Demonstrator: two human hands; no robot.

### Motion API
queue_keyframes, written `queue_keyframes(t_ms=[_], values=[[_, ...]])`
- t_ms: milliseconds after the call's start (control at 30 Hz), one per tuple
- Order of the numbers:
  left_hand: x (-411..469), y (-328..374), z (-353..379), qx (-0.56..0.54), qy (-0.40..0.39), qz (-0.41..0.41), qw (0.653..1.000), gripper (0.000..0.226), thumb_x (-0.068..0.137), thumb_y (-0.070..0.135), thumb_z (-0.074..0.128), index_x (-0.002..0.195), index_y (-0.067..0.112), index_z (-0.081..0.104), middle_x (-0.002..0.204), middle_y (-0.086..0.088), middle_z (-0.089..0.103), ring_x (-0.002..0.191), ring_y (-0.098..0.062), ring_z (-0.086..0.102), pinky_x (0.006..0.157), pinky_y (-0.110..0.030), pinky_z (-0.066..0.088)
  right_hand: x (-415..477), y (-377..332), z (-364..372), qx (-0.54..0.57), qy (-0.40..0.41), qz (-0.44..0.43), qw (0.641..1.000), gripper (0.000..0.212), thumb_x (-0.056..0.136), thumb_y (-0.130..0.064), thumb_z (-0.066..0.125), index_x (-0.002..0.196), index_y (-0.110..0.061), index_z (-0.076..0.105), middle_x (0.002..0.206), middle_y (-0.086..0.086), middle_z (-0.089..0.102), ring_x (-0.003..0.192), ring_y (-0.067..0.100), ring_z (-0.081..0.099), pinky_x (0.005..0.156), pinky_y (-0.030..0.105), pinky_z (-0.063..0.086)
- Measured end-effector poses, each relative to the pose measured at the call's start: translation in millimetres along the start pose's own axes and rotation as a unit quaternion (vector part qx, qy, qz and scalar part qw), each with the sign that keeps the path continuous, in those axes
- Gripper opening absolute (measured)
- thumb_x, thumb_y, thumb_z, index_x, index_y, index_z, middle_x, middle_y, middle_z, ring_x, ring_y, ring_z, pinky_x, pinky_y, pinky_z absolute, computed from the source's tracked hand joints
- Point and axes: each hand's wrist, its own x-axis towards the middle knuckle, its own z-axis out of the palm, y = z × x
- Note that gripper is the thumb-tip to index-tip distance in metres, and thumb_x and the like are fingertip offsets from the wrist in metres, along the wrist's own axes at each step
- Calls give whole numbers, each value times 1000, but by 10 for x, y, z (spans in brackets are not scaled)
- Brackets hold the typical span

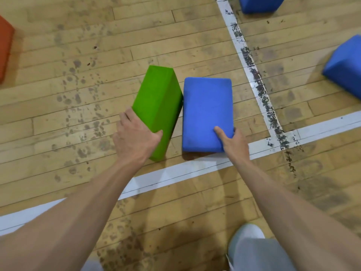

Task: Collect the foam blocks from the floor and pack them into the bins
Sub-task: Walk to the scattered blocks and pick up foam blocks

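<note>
Green block (158, 110) tilted, left hand (134, 139) grip clamped on near end; right hand (232, 141) grip pinching blue block (208, 114) corner. Blocks side by side, likely for one carry.

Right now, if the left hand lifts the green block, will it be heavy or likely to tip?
Probably light: the left hand grips the green block by one end alone. It stands on a narrow edge, leaning beside the blue block, so it may tip. Its matte surface likely resists slipping.
</note>
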Motion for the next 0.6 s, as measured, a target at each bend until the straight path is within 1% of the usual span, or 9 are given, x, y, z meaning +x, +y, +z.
queue_keyframes(t_ms=[33, 100, 233, 300, 367, 433, 467, 533, 600], values=[[-18, 11, 5, 2, 3, 1, 1000, 97, 70, 53, 76, 138, 4, 28, 129, -14, 45, 119, -33, 47, 90, -48, 43, -45, -4, 43, 9, -6, 7, 1000, 77, 73, -67, 67, 126, -14, 51, 120, 1, 59, 108, 22, 56, 88, 38, 48], [-51, 23, 19, 6, 10, 9, 1000, 95, 70, 53, 76, 137, 3, 29, 127, -14, 45, 118, -33, 48, 89, -48, 44, -115, -22, 117, 40, -26, 27, 999, 83, 65, -58, 80, 128, -12, 49, 120, -1, 60, 108, 20, 59, 93, 39, 50], [-98, 29, 63, 8, 19, 25, 999, 95, 73, 55, 72, 137, 2, 28, 128, -14, 44, 119, -33, 46, 91, -47, 43, -183, -96, 220, 158, -93, 90, 979, 75, 55, -34, 93, 117, -10, 57, 113, -1, 67, 99, 18, 65, 77, 30, 55], [-93, 16, 67, 3, 16, 27, 999, 93, 75, 58, 70, 137, 2, 28, 129, -14, 44, 120, -32, 46, 93, -47, 42, -202, -166, 269, 193, -77, 107, 972, 82, 44, -39, 94, 113, -12, 60, 110, -2, 68, 100, 20, 65, 76, 31, 56], [-76, -4, 12, -18, -3, 16, 1000, 92, 76, 58, 68, 138, 3, 28, 131, -15, 43, 123, -32, 44, 96, -47, 41, -282, -264, 262, 139, -30, 92, 986, 99, 29, -55, 89, 114, -16, 57, 112, -3, 66, 106, 22, 62, 86, 39, 55], [-86, -55, -157, -25, -22, -8, 999, 90, 77, 56, 69, 137, 2, 29, 132, -15, 43, 124, -32, 44, 97, -46, 40, -462, -403, 197, 48, 0, 58, 997, 107, 33, -55, 88, 123, -12, 47, 123, 1, 55, 114, 25, 54, 94, 40, 50], [-112, -87, -292, -18, -29, -21, 999, 89, 76, 55, 70, 136, 3, 30, 132, -15, 43, 123, -32, 45, 96, -46, 41, -599, -498, 141, -10, 5, 38, 999, 106, 42, -48, 89, 129, -8, 41, 128, 5, 48, 115, 26, 51, 93, 38, 48], [-215, -172, -668, 5, -46, -44, 998, 89, 75, 53, 72, 136, 3, 30, 133, -15, 44, 123, -32, 45, 96, -46, 40, -947, -717, -11, -137, -7, 2, 991, 101, 56, -37, 88, 134, -6, 31, 130, 9, 37, 111, 29, 50, 82, 36, 46], [-375, -292, -1152, 30, -64, -68, 995, 91, 73, 54, 72, 136, 3, 31, 134, -16, 44, 124, -32, 44, 97, -47, 40, -1385, -1004, -203, -226, -23, -33, 973, 95, 61, -35, 84, 133, -7, 29, 127, 10, 39, 107, 31, 52, 77, 36, 43]])
